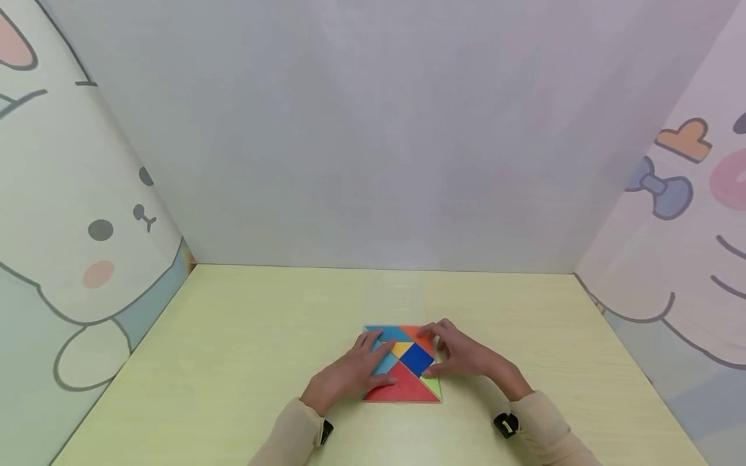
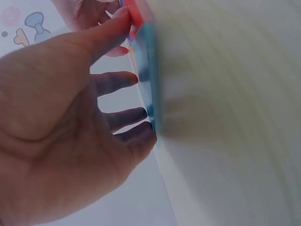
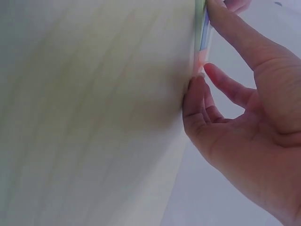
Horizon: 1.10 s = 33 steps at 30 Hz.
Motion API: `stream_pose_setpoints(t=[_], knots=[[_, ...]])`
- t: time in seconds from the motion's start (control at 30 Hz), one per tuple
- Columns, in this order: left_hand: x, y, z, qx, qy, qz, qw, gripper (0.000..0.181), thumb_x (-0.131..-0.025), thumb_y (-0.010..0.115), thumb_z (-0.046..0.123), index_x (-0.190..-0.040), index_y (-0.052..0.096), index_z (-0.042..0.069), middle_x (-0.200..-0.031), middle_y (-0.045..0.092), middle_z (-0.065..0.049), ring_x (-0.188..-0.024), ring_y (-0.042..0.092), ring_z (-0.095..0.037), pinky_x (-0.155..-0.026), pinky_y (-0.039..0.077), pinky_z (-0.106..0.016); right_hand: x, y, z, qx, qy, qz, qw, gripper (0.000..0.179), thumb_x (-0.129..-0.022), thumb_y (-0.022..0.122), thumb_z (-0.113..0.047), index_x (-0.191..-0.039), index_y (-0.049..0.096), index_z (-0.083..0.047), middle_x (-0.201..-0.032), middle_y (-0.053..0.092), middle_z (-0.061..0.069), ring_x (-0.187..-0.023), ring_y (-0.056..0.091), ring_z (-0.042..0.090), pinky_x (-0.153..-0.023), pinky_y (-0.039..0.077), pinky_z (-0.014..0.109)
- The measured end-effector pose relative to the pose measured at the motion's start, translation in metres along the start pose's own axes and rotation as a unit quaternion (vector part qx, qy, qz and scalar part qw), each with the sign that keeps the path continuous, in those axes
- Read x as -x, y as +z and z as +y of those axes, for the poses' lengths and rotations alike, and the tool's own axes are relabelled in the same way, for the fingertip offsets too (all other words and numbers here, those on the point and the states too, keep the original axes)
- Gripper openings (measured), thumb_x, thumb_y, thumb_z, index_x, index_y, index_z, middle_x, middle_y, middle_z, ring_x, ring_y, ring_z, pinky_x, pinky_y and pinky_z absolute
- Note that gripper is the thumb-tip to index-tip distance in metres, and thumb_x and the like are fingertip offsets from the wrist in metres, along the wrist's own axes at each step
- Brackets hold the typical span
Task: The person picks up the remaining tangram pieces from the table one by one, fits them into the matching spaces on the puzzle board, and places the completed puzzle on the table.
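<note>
A square tangram [image 1: 408, 396] lies flat near the front middle of the table. Its pieces include a large red triangle [image 1: 405, 387], a dark blue square [image 1: 417, 360], a small yellow triangle [image 1: 401, 349], a blue piece [image 1: 396, 334] at the top, an orange piece [image 1: 412, 332] and a light green piece [image 1: 432, 386]. My left hand [image 1: 352, 372] rests spread fingers on the left-hand pieces, thumb on the red triangle. With bent fingers, my right hand [image 1: 465, 355] touches the orange piece; its thumb meets the blue square's lower corner. The left wrist view shows the blue edge [image 2: 149, 70] against the fingertips.
The pale yellow table [image 1: 262, 336] runs back to a grey-white wall [image 1: 384, 142]. Panels with cartoon figures stand at the left [image 1: 76, 194] and the right [image 1: 670, 259]. A dark band [image 1: 506, 425] shows at the right wrist.
</note>
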<state>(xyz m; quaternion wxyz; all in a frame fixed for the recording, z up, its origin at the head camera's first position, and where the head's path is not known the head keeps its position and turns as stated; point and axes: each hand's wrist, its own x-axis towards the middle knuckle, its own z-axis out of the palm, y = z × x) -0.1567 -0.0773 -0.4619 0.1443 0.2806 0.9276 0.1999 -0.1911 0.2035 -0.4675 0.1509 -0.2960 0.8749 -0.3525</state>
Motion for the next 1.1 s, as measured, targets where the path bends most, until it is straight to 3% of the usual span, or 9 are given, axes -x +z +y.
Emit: stream_pose_setpoints(t=[0.43, 0.73, 0.97, 1.1], knots=[[0.004, -0.002, -0.008, -0.024, 0.025, 0.082, 0.9960, 0.061, -0.101, 0.067, 0.032, -0.150, 0.047, 0.001, -0.147, 0.048, -0.019, -0.135, 0.048, -0.035, -0.106, 0.049, -0.049, 0.003, -0.001, 0.008, 0.014, -0.039, 0.044, 0.9982, 0.034, -0.099, 0.071, -0.016, -0.125, 0.059, 0.001, -0.116, 0.061, 0.012, -0.100, 0.063, 0.023, -0.083, 0.058, 0.029], [0.011, 0.002, -0.011, -0.087, 0.044, 0.192, 0.9765, 0.043, -0.098, 0.073, 0.024, -0.131, 0.062, -0.002, -0.112, 0.059, -0.010, -0.101, 0.058, -0.021, -0.084, 0.059, -0.030, 0.008, 0.000, 0.009, -0.002, -0.038, 0.087, 0.9955, 0.015, -0.100, 0.069, -0.012, -0.111, 0.061, -0.005, -0.105, 0.064, 0.002, -0.094, 0.065, 0.017, -0.081, 0.058, 0.026], [0.017, -0.001, -0.013, -0.057, 0.014, 0.214, 0.9750, 0.026, -0.096, 0.075, 0.023, -0.111, 0.068, 0.002, -0.095, 0.061, -0.005, -0.085, 0.058, -0.015, -0.072, 0.057, -0.026, 0.018, -0.003, 0.011, 0.019, -0.014, 0.111, 0.9936, 0.011, -0.099, 0.070, -0.011, -0.101, 0.060, -0.011, -0.096, 0.062, -0.005, -0.089, 0.063, 0.010, -0.077, 0.057, 0.025], [0.023, -0.002, -0.019, -0.047, 0.016, 0.260, 0.9643, 0.016, -0.093, 0.078, 0.017, -0.093, 0.066, 0.007, -0.080, 0.057, 0.000, -0.072, 0.052, -0.012, -0.061, 0.050, -0.023, 0.025, -0.004, 0.012, 0.024, -0.018, 0.122, 0.9921, 0.011, -0.098, 0.070, -0.008, -0.099, 0.059, -0.011, -0.092, 0.062, -0.005, -0.085, 0.062, 0.007, -0.075, 0.057, 0.025]])
